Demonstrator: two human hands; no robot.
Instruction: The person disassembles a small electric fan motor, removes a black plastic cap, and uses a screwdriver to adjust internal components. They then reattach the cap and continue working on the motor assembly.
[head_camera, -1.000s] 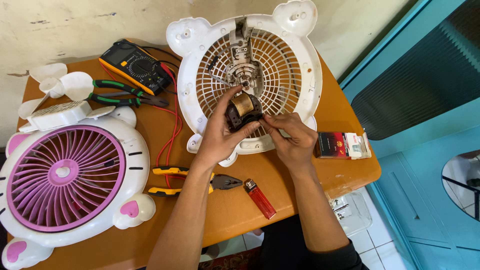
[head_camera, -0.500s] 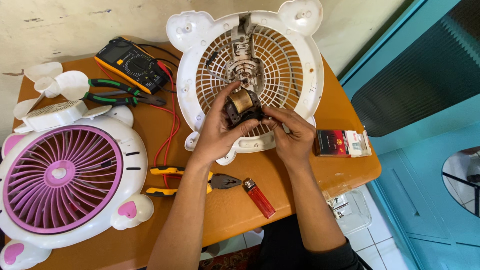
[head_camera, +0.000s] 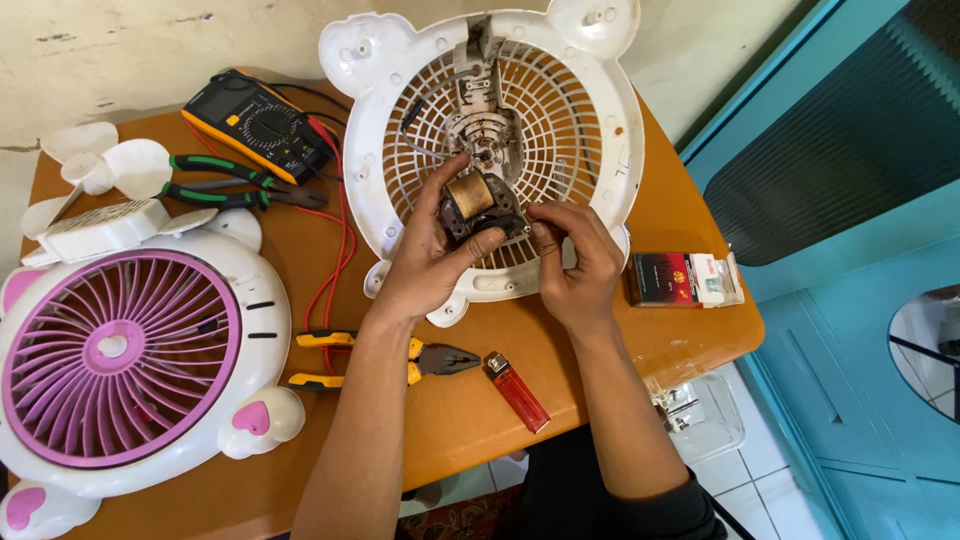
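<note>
While gripped by left hand (head_camera: 425, 265), right hand (head_camera: 575, 270), motor (head_camera: 478, 205) overlaps fan grille (head_camera: 600, 130)

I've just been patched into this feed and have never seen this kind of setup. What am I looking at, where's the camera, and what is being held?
There is no machine here: a person works with two bare hands, and the single camera sits on their head, looking down. The left hand and right hand both grip a small fan motor with a copper coil, held over a white rear fan housing lying on the orange table. Also on the table: a multimeter with red leads, green-handled pliers, yellow-handled pliers, a red lighter, a small red and black box, white fan blades and a white front fan cover with a pink grille.
</note>
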